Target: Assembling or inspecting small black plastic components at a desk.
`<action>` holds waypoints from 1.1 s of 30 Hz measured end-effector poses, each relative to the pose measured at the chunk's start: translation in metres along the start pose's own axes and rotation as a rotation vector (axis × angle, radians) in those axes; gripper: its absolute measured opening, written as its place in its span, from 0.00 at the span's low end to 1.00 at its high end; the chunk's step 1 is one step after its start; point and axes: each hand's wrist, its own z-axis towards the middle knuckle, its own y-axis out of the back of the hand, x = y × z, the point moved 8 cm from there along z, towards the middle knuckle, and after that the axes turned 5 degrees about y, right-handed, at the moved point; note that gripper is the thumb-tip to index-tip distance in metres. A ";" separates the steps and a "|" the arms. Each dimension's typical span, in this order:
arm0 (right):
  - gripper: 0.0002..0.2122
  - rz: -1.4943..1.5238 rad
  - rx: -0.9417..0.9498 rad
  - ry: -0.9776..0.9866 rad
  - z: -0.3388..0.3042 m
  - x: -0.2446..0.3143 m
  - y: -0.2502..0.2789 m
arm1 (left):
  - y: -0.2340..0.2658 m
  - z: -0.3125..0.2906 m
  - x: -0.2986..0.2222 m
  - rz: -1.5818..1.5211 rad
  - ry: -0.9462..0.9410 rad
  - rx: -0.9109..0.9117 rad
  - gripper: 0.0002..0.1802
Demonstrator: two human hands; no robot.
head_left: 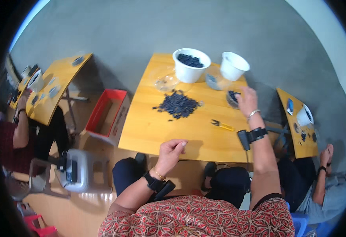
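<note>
My left hand [172, 152] is held over the near edge of the yellow table, its fingers closed with thumb against forefinger. Anything pinched there is too small to make out. On the right, my right hand [247, 102] reaches to a small clear bowl [232, 103] of dark pieces, fingers bent together at its rim. What those fingertips grip, if anything, I cannot make out. A loose pile of small dark blue-black pieces [177, 104] lies mid-table. Between the pile and my right arm rests a pair of yellow-handled thread snips [222, 125].
At the table's [141, 130] back stand a white tub [187, 74] full of dark pieces and another white tub [234, 67]. Clear plastic bowls [166, 81] sit beside them. A red box [106, 112] is on the floor at left. People work at tables on both sides.
</note>
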 end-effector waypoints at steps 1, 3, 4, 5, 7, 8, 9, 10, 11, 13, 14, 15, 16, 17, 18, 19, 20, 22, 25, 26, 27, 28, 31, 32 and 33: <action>0.09 -0.087 -0.063 0.075 0.010 0.010 0.003 | 0.002 0.005 -0.005 0.003 -0.029 -0.005 0.08; 0.10 0.128 -0.025 0.034 0.011 0.025 0.002 | 0.006 0.013 -0.001 0.006 -0.028 -0.030 0.08; 0.09 0.282 0.032 -0.031 0.007 0.041 -0.009 | 0.010 0.015 0.003 0.004 -0.030 -0.024 0.08; 0.08 0.495 0.187 -0.110 0.000 0.068 -0.032 | 0.017 0.015 0.008 -0.002 -0.026 -0.042 0.08; 0.05 0.714 0.346 -0.131 -0.017 0.121 -0.064 | 0.020 0.015 0.011 -0.028 -0.038 -0.041 0.08; 0.03 0.734 0.347 -0.065 -0.021 0.142 -0.074 | 0.021 0.015 0.009 -0.057 -0.061 -0.025 0.08; 0.03 0.746 0.352 -0.061 -0.019 0.157 -0.081 | 0.025 0.015 0.009 -0.055 -0.059 -0.037 0.08; 0.02 0.723 0.366 0.029 -0.018 0.177 -0.084 | 0.028 0.014 0.009 -0.062 -0.044 -0.045 0.08; 0.02 0.699 0.379 0.118 -0.018 0.191 -0.086 | 0.032 0.014 0.009 -0.071 -0.030 -0.052 0.08; 0.01 0.655 0.353 0.157 -0.008 0.193 -0.093 | 0.039 0.013 0.005 -0.077 -0.045 -0.076 0.08; 0.01 0.607 0.324 0.196 -0.002 0.193 -0.097 | 0.043 0.014 0.003 -0.084 -0.062 -0.095 0.08; 0.01 0.594 0.329 0.182 0.000 0.189 -0.104 | 0.046 0.014 0.002 -0.086 -0.059 -0.095 0.08; 0.01 0.593 0.332 0.179 -0.001 0.187 -0.106 | 0.049 0.014 0.002 -0.107 -0.060 -0.103 0.08; 0.01 0.542 0.377 0.206 -0.003 0.187 -0.111 | 0.052 0.015 0.002 -0.129 -0.060 -0.111 0.08; 0.01 0.493 0.422 0.234 -0.005 0.188 -0.115 | 0.054 0.015 0.002 -0.131 -0.057 -0.111 0.08; 0.01 0.492 0.425 0.233 -0.007 0.189 -0.117 | 0.054 0.015 0.002 -0.115 -0.064 -0.097 0.08; 0.01 0.461 0.462 0.264 -0.011 0.192 -0.119 | 0.054 0.015 0.002 -0.098 -0.070 -0.083 0.08; 0.02 0.430 0.505 0.292 -0.018 0.194 -0.124 | 0.054 0.016 0.004 -0.119 -0.064 -0.074 0.08; 0.03 0.402 0.507 0.307 -0.021 0.196 -0.126 | 0.054 0.017 0.004 -0.130 -0.061 -0.062 0.08; 0.03 0.376 0.516 0.324 -0.023 0.196 -0.126 | 0.053 0.017 0.004 -0.122 -0.061 -0.057 0.08; 0.03 0.347 0.522 0.337 -0.024 0.196 -0.125 | 0.052 0.018 0.003 -0.121 -0.061 -0.052 0.08; 0.03 0.344 0.520 0.332 -0.026 0.194 -0.123 | 0.050 0.018 0.002 -0.115 -0.050 -0.049 0.08; 0.03 0.261 0.486 0.342 -0.034 0.192 -0.112 | 0.046 0.018 0.002 -0.100 -0.042 -0.038 0.08; 0.04 0.317 0.445 0.317 -0.036 0.193 -0.101 | 0.045 0.018 0.002 -0.097 -0.046 -0.039 0.09; 0.04 0.374 0.400 0.296 -0.039 0.194 -0.090 | 0.042 0.018 0.001 -0.093 -0.048 -0.030 0.09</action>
